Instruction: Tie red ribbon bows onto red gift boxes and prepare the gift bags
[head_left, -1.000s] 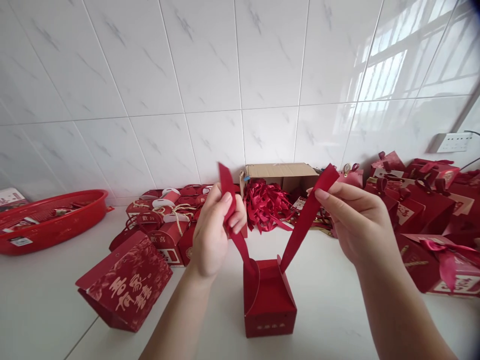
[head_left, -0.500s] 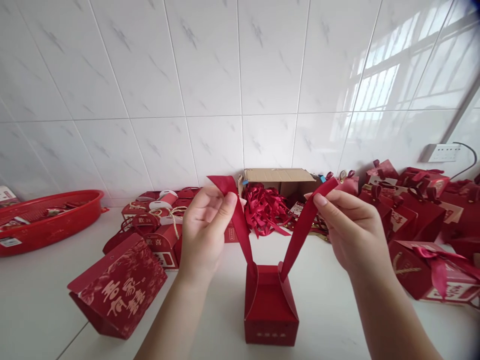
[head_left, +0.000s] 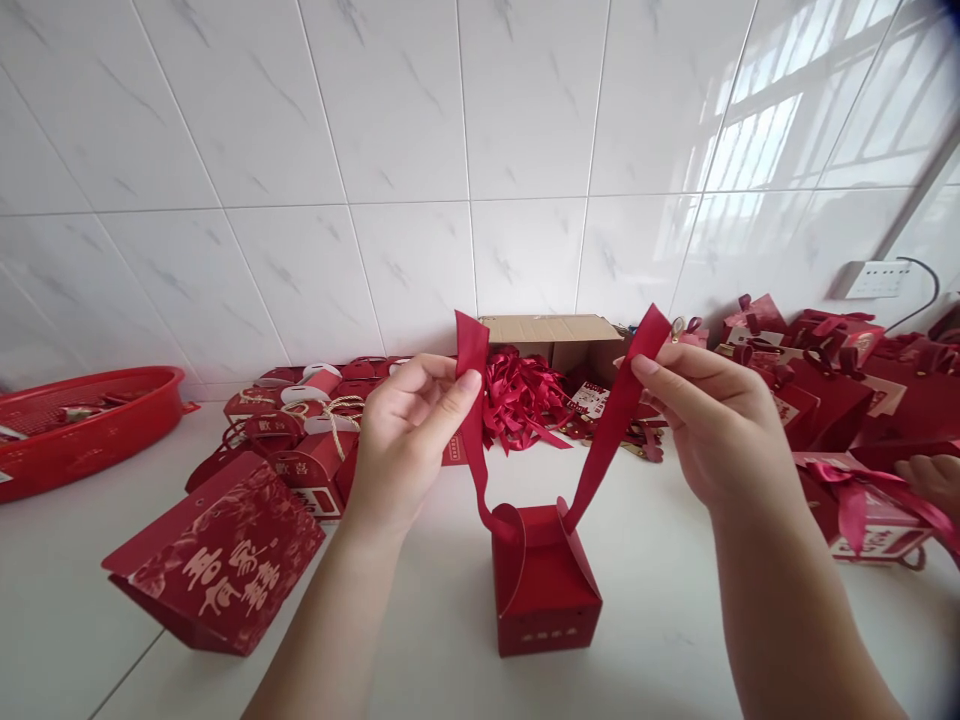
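A small red gift box point(head_left: 551, 590) stands on the white table, with pale lettering on its front and its curved side flaps upright. From the flaps a red ribbon point(head_left: 604, 450) rises in two strands that spread apart in a V. My left hand point(head_left: 416, 425) pinches the left strand between thumb and fingers, and a short end sticks up above the thumb. My right hand point(head_left: 712, 420) pinches the right strand the same way, its end pointing up. The left strand bends near the box; the right one runs straight.
A floral red box point(head_left: 225, 560) sits at left, near several red boxes point(head_left: 300, 460) with rope handles. Behind is an open cardboard box point(head_left: 555, 328) with red ribbons point(head_left: 525, 400). A red basket point(head_left: 97, 425) is far left. Another person's hand point(head_left: 930, 480) touches a ribboned box point(head_left: 862, 510) at right.
Both ribbon ends now stand more upright above my fingers, and the left strand has gone slacker near the box. Another person's hand has appeared at the right edge. The view has shifted slightly.
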